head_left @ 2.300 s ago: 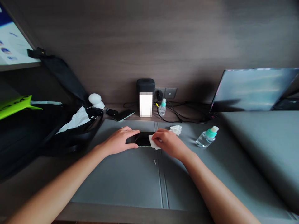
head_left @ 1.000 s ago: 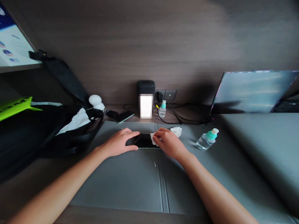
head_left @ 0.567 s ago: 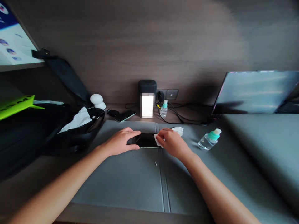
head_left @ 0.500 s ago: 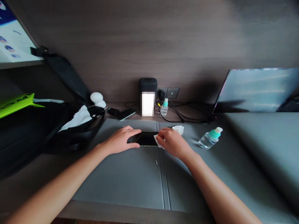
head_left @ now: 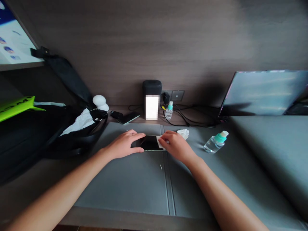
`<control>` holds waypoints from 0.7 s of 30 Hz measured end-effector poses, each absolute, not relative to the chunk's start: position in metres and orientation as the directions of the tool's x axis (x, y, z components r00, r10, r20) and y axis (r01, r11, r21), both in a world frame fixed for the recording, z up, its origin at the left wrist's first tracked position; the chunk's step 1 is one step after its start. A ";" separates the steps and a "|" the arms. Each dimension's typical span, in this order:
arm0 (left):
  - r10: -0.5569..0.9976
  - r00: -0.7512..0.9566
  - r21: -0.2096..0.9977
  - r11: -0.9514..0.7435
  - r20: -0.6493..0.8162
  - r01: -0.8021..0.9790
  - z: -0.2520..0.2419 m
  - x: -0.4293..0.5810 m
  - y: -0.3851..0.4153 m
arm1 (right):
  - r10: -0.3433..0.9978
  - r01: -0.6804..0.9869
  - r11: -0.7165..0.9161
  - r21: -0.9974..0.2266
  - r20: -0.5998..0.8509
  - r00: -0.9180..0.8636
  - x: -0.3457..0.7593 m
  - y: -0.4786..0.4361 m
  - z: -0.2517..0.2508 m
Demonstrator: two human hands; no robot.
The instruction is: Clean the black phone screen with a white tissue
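Note:
A dark phone [head_left: 151, 143] lies flat and crosswise on the grey mat [head_left: 125, 183]. My left hand [head_left: 125, 143] grips its left end, with the thumb along the near edge and the fingers on the far edge. My right hand [head_left: 176, 144] pinches a white tissue [head_left: 159, 142] that rests on the right part of the phone's screen. Just behind my right hand sits a crumpled clear-white wad [head_left: 184, 133]. A spray bottle [head_left: 215, 142] with a teal collar lies tilted to the right.
A black bag [head_left: 31, 138] fills the left side. Along the back are another phone [head_left: 129, 117], a black speaker-like object [head_left: 152, 86], a small spray bottle [head_left: 169, 111] and cables [head_left: 185, 117]. A screen [head_left: 264, 93] stands at the right.
My right hand has slid slightly left along the phone, taking the tissue with it. My left hand keeps its hold on the phone's left end.

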State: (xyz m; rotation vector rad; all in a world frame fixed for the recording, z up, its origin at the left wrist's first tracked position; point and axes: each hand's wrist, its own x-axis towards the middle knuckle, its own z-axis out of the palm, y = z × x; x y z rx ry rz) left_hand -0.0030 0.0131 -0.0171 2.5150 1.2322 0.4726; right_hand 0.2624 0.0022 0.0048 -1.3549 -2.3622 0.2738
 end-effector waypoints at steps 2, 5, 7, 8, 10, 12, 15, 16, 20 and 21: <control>0.799 0.580 0.411 -0.587 0.157 0.698 -0.016 -0.003 0.013 | 0.875 0.810 0.482 -0.335 0.238 -0.422 0.262 0.002 0.006; 0.796 0.585 0.411 -0.590 0.155 0.695 -0.016 -0.003 0.013 | 0.879 0.826 0.476 -0.302 0.207 -0.430 0.262 0.001 0.009; 0.799 0.582 0.405 -0.588 0.154 0.700 -0.017 -0.003 0.013 | 0.858 0.792 0.513 -0.330 0.208 -0.469 0.261 0.000 0.010; 0.801 0.578 0.402 -0.585 0.154 0.704 -0.017 -0.003 0.013 | 0.850 0.774 0.527 -0.352 0.219 -0.479 0.260 0.000 0.010; 0.807 0.571 0.400 -0.578 0.151 0.711 -0.017 -0.003 0.013 | 0.853 0.767 0.523 -0.373 0.236 -0.467 0.260 0.000 0.009; 0.809 0.570 0.404 -0.574 0.144 0.712 -0.017 -0.003 0.013 | 0.873 0.799 0.486 -0.355 0.229 -0.430 0.260 0.001 0.009; 0.805 0.577 0.409 -0.576 0.135 0.708 -0.017 -0.003 0.013 | 0.875 0.810 0.483 -0.331 0.202 -0.439 0.261 0.000 0.009; 0.805 0.578 0.407 -0.577 0.135 0.708 -0.017 -0.003 0.013 | 0.864 0.793 0.504 -0.341 0.202 -0.462 0.261 0.000 0.009; 0.808 0.571 0.398 -0.577 0.146 0.713 -0.017 -0.003 0.013 | 0.834 0.729 0.551 -0.406 0.244 -0.494 0.259 0.000 0.006; 0.809 0.569 0.400 -0.575 0.147 0.714 -0.017 -0.003 0.013 | 0.841 0.731 0.541 -0.416 0.256 -0.477 0.259 0.000 0.004</control>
